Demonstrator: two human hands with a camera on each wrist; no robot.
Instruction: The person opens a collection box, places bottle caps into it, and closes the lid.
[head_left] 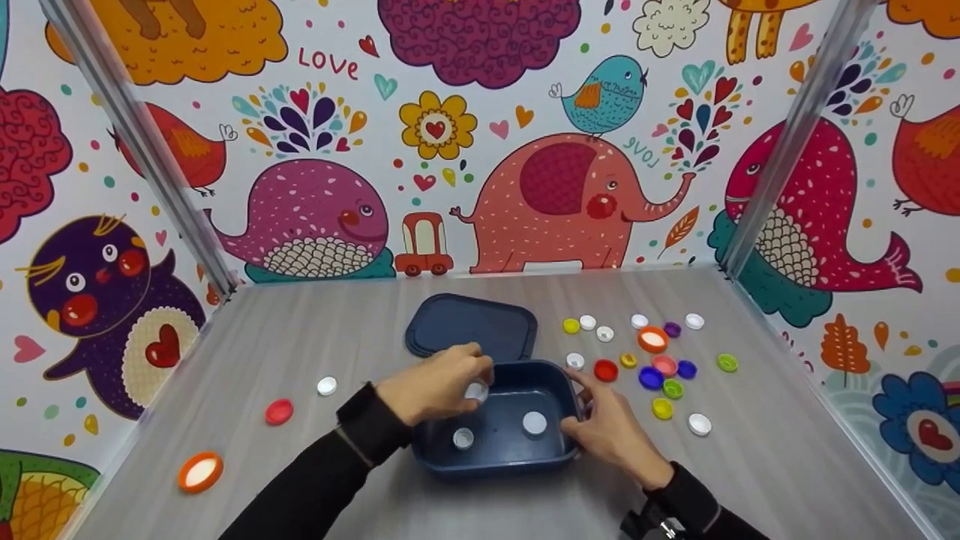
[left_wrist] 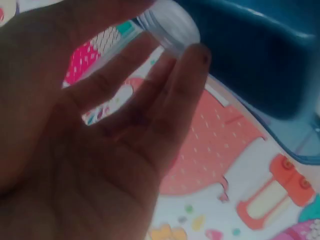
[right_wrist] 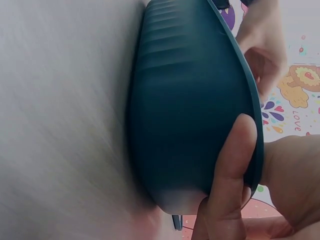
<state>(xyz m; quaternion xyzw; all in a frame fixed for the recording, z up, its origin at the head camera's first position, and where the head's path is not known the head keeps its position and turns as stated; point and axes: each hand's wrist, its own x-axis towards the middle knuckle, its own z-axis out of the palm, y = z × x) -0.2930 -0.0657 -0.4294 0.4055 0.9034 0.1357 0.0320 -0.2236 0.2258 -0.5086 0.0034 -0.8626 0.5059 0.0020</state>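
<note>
A dark blue plastic box (head_left: 495,466) stands on the table, with a white bottle cap (head_left: 463,439) and a larger white cap (head_left: 534,423) lying inside. Over its left part, my left hand (head_left: 435,384) pinches a white bottle cap (head_left: 475,391); the left wrist view shows this cap (left_wrist: 175,25) at the fingertips. My right hand (head_left: 613,429) grips the right end of the box. In the right wrist view a finger (right_wrist: 232,155) lies along the outer wall of the box (right_wrist: 185,110), just below the rim.
Behind the box lies its dark blue lid (head_left: 472,326). Many coloured caps are scattered at right, among them a red cap (head_left: 606,370) and an orange-rimmed lid (head_left: 652,339). At left lie a white cap (head_left: 326,385), a red cap (head_left: 279,412) and an orange-rimmed lid (head_left: 200,472).
</note>
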